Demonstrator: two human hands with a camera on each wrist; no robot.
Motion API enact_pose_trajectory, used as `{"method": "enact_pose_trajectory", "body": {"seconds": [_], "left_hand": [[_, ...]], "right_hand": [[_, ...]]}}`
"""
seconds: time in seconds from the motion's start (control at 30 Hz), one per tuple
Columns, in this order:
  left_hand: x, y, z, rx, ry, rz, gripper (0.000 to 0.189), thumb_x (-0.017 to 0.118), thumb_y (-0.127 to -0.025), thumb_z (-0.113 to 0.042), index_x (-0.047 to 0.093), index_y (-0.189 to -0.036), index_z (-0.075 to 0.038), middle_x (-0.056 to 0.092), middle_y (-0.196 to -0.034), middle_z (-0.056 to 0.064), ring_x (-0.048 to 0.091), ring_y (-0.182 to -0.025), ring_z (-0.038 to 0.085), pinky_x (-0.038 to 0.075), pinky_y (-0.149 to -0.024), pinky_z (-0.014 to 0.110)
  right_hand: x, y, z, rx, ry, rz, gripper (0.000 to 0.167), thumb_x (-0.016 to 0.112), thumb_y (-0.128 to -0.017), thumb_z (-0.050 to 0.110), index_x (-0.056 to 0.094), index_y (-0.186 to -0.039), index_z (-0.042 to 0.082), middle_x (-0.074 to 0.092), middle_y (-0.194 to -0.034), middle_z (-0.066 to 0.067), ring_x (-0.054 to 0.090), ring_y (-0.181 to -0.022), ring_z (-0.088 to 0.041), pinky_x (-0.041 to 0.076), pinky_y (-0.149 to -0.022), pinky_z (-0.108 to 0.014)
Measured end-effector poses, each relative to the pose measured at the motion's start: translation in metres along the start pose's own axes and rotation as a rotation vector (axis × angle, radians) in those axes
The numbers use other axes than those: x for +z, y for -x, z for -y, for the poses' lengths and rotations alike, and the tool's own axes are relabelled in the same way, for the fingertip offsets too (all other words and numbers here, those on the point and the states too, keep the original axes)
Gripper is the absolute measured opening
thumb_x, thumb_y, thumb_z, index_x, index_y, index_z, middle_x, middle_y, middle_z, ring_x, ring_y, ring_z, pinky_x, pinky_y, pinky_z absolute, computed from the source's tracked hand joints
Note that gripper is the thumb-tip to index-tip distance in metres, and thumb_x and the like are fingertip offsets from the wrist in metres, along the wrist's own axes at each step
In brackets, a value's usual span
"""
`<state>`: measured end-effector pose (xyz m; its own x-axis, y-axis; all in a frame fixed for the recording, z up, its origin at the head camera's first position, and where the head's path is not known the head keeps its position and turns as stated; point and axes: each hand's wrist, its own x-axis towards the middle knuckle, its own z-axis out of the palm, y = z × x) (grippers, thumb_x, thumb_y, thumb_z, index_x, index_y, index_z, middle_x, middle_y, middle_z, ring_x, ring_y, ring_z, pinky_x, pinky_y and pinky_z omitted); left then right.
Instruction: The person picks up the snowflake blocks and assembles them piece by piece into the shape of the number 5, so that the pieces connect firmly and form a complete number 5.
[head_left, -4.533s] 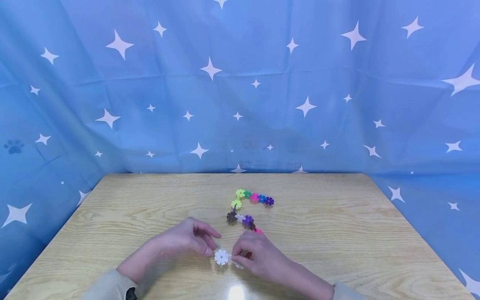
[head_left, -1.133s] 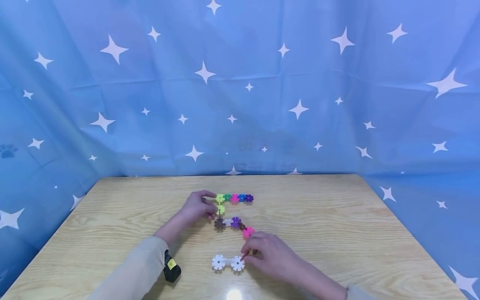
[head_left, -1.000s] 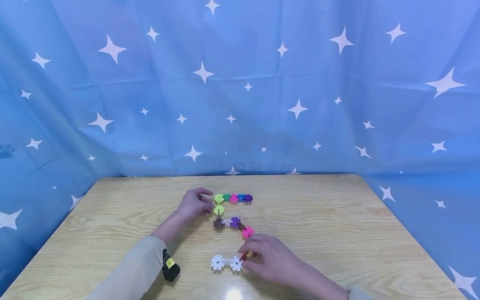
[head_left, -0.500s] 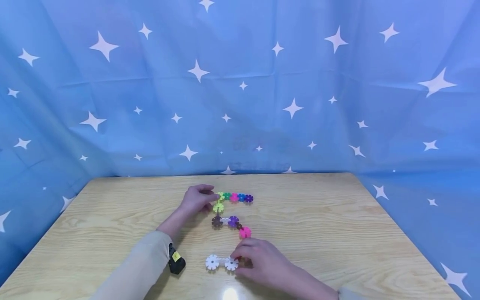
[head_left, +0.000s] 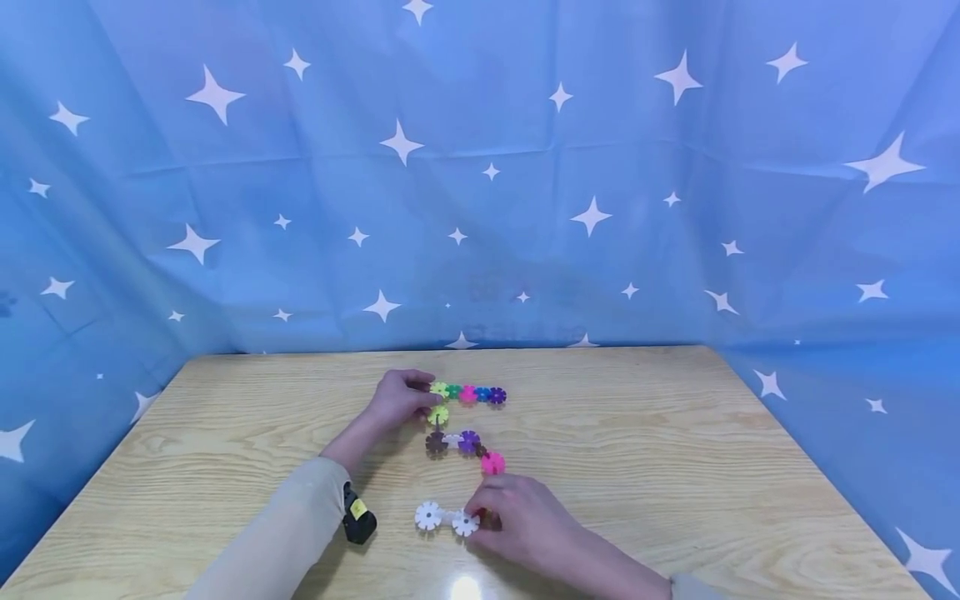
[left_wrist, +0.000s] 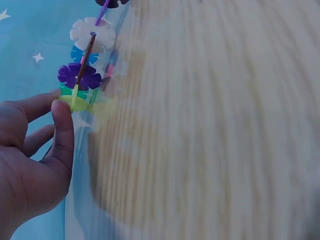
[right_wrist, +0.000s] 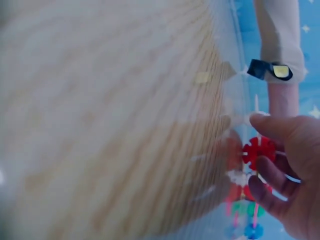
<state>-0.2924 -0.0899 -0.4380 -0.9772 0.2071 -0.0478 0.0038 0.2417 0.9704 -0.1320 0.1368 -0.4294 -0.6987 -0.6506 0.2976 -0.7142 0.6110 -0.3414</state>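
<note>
Notched plastic snowflake discs form a zigzag chain on the table. My left hand (head_left: 396,400) is at its back left corner; in the left wrist view thumb and index finger pinch a yellow-green disc (left_wrist: 74,103). From there a row runs right to a purple disc (head_left: 497,396). Forward of the corner come a dark brown disc (head_left: 436,442), another purple one (head_left: 468,442) and a pink one (head_left: 492,463). My right hand (head_left: 521,517) covers the stretch beyond, its fingers curled around a red disc (right_wrist: 259,150). White discs (head_left: 429,517) extend left from its fingertips.
The wooden table (head_left: 660,450) ends at a blue star-patterned curtain (head_left: 480,167) behind and at the sides. A black wrist device (head_left: 360,518) with a yellow patch sits at my left cuff.
My left hand has gone from the white discs at the front to the back corner, where it now pinches a yellow-green disc. The back row lies straighter. My right hand stays beside the white discs.
</note>
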Motion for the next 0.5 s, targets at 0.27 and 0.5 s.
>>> {"method": "enact_pose_trajectory", "body": {"seconds": [0.27,0.5], "left_hand": [[-0.007,0.002,0.004,-0.011,-0.04,-0.052,0.043,0.075,-0.087,0.004,0.062,-0.127,0.013,0.067,-0.107,0.022,0.064,-0.067,0.016,0.059,-0.062,0.027],[-0.011,0.001,0.005,-0.005,-0.057,-0.04,0.044,0.075,-0.089,0.001,0.061,-0.129,0.011,0.066,-0.111,0.022,0.063,-0.072,0.016,0.06,-0.065,0.028]], "right_hand": [[0.004,-0.009,0.004,0.097,-0.013,0.028,0.024,0.089,-0.08,0.025,0.077,-0.098,0.015,0.066,-0.088,0.013,0.055,-0.078,0.004,0.052,-0.073,-0.02],[0.007,-0.013,0.006,0.143,-0.023,0.034,0.022,0.089,-0.08,0.024,0.077,-0.097,0.016,0.063,-0.087,0.015,0.054,-0.076,0.005,0.051,-0.071,-0.019]]}}
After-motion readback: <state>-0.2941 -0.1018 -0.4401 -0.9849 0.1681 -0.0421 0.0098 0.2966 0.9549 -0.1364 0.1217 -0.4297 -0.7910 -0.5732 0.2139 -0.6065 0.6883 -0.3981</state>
